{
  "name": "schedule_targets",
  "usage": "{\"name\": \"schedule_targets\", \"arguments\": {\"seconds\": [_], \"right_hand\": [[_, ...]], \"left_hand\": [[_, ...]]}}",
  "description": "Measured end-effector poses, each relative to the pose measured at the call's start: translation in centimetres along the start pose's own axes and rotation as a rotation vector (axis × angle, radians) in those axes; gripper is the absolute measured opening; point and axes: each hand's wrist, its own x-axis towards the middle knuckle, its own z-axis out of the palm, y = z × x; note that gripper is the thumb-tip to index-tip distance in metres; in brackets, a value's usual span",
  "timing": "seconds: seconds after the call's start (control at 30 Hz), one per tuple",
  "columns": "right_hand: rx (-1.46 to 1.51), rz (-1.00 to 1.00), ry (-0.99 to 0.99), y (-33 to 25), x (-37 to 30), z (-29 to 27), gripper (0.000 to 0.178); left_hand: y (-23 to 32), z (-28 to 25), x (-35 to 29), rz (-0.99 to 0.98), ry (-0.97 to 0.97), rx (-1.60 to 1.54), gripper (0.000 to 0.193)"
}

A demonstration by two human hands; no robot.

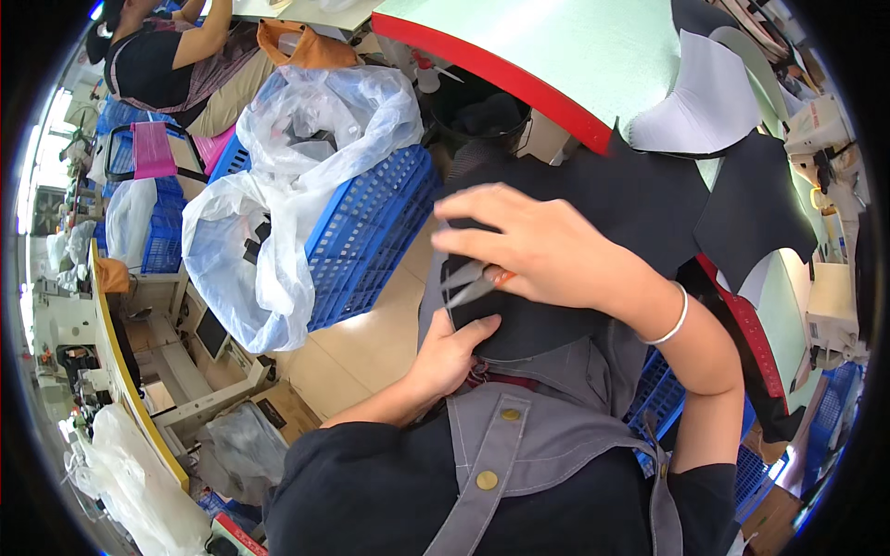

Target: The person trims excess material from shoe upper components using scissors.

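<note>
My right hand (556,248) is closed on a small pair of scissors (473,289); an orange bit of handle shows beneath the fingers, and the blades point toward my left hand. Some of its fingers stretch out to the left and are slightly blurred. My left hand (449,357) grips the near left edge of a black fabric piece (547,326), thumb on top, close to the blade tips. The fabric lies over my lap, partly hidden by my right hand. More black cut pieces (640,199) spread from there up onto the table.
A pale green table (538,46) with a red edge stands ahead, bearing a light grey cut piece (697,97). To the left are blue crates (371,236) lined with clear plastic bags (250,269). Beyond them sits another person (171,60). A black bucket (482,116) stands under the table edge.
</note>
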Motion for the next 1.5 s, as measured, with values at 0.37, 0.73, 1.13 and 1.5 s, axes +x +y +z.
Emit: {"name": "schedule_targets", "arguments": {"seconds": [0.37,0.73,1.13,1.5], "right_hand": [[0.142,0.41,-0.244,-3.0,-16.4,3.5,0.039],[-0.537,0.69,0.199,0.3,-11.8,-7.5,0.035],[-0.923,0.291,0.315,4.0,-12.2,-3.3,0.029],[-1.036,0.172,0.209,5.3,-10.1,-2.6,0.025]], "left_hand": [[2.3,-3.8,-0.3,-0.102,-0.012,0.003,0.054],[-1.9,-4.6,-3.4,-0.031,0.035,0.182,0.05],[-1.6,-5.0,-3.3,-0.034,0.02,0.251,0.044],[-1.6,-4.8,-3.2,0.002,0.008,0.294,0.046]]}}
